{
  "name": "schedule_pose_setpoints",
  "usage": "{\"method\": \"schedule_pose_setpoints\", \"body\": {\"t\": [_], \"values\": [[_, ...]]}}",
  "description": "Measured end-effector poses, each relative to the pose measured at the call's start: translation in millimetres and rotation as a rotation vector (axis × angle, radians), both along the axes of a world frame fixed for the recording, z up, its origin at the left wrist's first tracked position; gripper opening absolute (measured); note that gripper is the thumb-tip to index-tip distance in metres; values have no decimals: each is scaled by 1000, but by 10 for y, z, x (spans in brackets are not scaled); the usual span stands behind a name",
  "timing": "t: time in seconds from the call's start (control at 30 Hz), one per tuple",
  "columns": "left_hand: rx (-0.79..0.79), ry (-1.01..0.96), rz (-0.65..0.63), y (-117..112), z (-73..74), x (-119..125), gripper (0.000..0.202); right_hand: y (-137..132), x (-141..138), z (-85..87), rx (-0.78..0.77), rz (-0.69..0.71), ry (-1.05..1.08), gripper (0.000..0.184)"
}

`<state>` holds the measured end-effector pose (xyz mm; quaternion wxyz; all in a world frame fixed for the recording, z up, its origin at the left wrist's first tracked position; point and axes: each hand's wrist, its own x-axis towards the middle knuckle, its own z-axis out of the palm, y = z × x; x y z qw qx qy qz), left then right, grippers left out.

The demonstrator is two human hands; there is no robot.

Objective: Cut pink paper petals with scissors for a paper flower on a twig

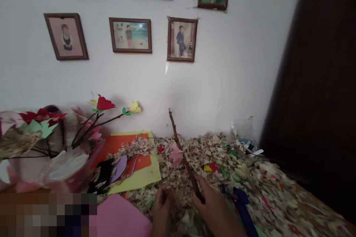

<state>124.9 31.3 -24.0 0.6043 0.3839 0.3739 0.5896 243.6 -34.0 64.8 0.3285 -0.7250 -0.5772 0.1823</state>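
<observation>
My right hand [215,209] grips the lower end of a thin brown twig [180,146] that rises toward the wall, with a pink paper piece [175,154] fixed partway up it. My left hand [162,211] is just left of the twig's base, fingers curled together; what they hold, if anything, is hidden. Both hands hover over a bed of dried husk scraps and paper bits [250,181].
Twigs with red, yellow and pink paper flowers [104,103] stand in a wrapped pot [69,172] at left. Orange and yellow paper sheets [139,172] and a pink sheet [119,216] lie nearby. A dark blue tool [244,207] lies to the right. Framed pictures [130,35] hang on the wall.
</observation>
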Motion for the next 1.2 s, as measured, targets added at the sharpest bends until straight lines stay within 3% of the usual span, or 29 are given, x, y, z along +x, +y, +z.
{"method": "schedule_pose_setpoints", "body": {"t": [0.1,0.27,0.4,0.5,0.63,0.83,1.03,1.1,1.2], "values": [[16,20,8,13,-1,-35,34,-22,90,-93,-108,93,-193,35],[12,29,31,18,-9,-38,36,-13,211,-234,-51,42,-225,42],[57,-32,-2,22,-44,-11,50,-44,264,-281,-64,90,-194,40],[79,-36,-75,25,-82,10,56,-74,289,-290,-53,96,-75,37],[81,-34,-80,30,-119,39,54,-94,333,-275,22,52,77,29],[86,16,-104,3,-159,87,52,-120,418,-267,92,82,337,34],[90,86,-203,-78,-45,78,43,-109,433,-586,-58,119,602,42],[107,123,-178,-107,-14,74,34,-100,435,-727,-41,139,488,42],[164,205,-139,-155,14,51,29,-104,452,-877,4,189,115,37]]}}
